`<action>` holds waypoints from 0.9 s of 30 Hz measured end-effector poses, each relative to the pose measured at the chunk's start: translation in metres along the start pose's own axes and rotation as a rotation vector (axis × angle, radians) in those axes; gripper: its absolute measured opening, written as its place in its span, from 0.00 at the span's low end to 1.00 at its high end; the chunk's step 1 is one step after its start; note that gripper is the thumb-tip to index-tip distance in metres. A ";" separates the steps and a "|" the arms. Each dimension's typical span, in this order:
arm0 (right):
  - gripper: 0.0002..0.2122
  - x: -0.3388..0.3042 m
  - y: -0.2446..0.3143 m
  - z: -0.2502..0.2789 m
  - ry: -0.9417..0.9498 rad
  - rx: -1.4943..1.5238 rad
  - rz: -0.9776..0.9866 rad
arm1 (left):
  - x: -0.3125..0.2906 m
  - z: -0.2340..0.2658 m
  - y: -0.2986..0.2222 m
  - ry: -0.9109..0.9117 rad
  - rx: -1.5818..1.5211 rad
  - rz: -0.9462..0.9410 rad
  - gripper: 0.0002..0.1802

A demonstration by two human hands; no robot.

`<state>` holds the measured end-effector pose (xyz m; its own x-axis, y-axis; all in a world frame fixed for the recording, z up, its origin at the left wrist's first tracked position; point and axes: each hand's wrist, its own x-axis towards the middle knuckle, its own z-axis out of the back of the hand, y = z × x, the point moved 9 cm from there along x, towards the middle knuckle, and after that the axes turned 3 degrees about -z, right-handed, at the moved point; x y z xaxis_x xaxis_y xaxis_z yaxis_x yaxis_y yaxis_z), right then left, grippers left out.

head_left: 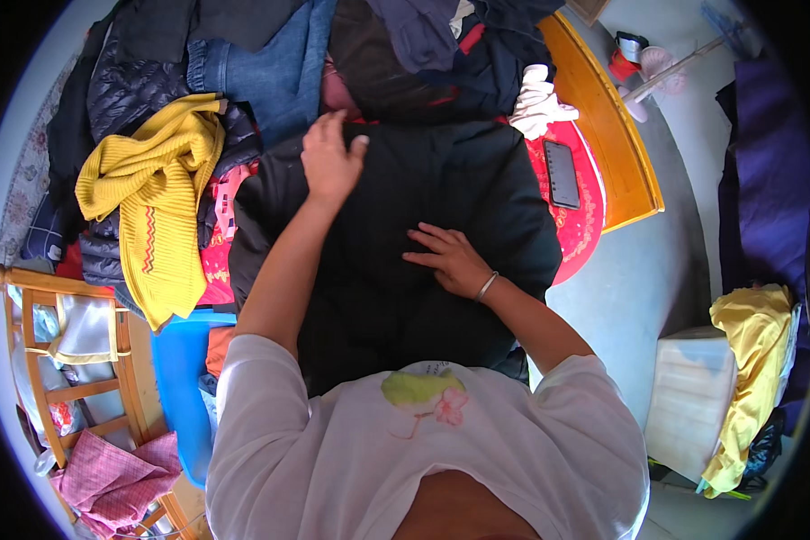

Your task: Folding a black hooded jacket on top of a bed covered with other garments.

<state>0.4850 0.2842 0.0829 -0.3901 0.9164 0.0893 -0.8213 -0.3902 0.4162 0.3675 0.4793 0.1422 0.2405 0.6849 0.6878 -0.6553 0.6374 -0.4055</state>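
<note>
A large black padded garment [477, 184] lies spread out in front of me, its near side reaching up against my shirt. My left hand [331, 160] rests at its far left edge, thumb apart from the fingers, with nothing seen in the grip. Lower and to the right, my right hand [459, 263] lies flat on the middle of the black cloth, fingers spread, a bracelet on the wrist. Beyond the left hand are blue jeans [265, 76] and dark clothes. A yellow knitted sweater [166, 202] is left of the garment.
Dark clothes [405, 81] are heaped at the far side. A phone [562, 175] lies on red patterned cloth at right, beside a white bundled cloth [540, 106] and a wooden board [607, 126]. A blue tub [178, 387] and a wooden chair [81, 393] stand at lower left.
</note>
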 end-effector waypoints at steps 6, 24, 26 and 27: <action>0.25 0.006 -0.028 0.017 -0.020 0.315 -0.032 | -0.089 -0.026 -0.089 0.557 0.094 -0.195 0.37; 0.17 0.071 -0.210 0.040 -0.660 1.035 -1.114 | -0.123 -0.030 -0.090 0.783 0.065 -0.112 0.43; 0.16 0.073 -0.201 0.058 -0.550 0.886 -1.044 | -0.126 -0.031 -0.090 0.794 0.036 -0.116 0.43; 0.15 0.075 -0.196 0.072 -0.471 0.691 -1.027 | -0.125 -0.031 -0.090 0.779 0.050 -0.122 0.43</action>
<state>0.6462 0.4361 0.0730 0.5737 0.7635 -0.2964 -0.2196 0.4921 0.8424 0.4182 0.3476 0.0739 0.7331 0.6730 0.0985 -0.6187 0.7200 -0.3145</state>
